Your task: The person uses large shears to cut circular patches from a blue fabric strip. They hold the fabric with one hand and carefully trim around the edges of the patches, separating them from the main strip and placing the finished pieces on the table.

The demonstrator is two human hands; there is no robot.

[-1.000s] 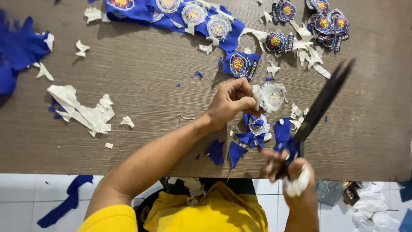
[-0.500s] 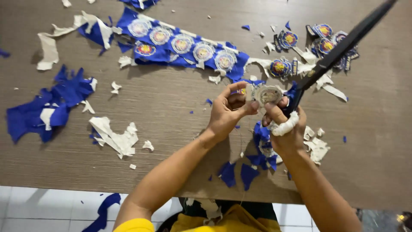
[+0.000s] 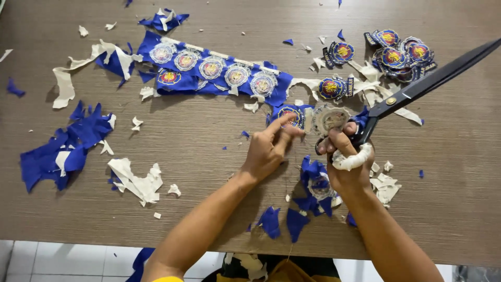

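My right hand point(image 3: 347, 162) grips the white-wrapped handle of large black scissors point(image 3: 433, 81), whose blades point up to the right. My left hand point(image 3: 269, 149) pinches a round embroidered patch piece point(image 3: 330, 119), seen from its pale back, with a blue patch point(image 3: 290, 114) beside it. The two hands sit close together above a heap of blue fabric scraps point(image 3: 313, 188). A long blue strip with several round patches point(image 3: 219, 73) lies behind the hands.
A pile of cut round patches point(image 3: 394, 52) lies at the back right. Blue offcuts point(image 3: 62, 149) and white backing scraps point(image 3: 135, 180) litter the left of the brown wooden table point(image 3: 198, 136). The table's front edge runs near the bottom, over white floor tiles.
My right hand rose with the scissors from the table's front edge to meet my left hand. My left hand lifted the patch piece off the scrap heap.
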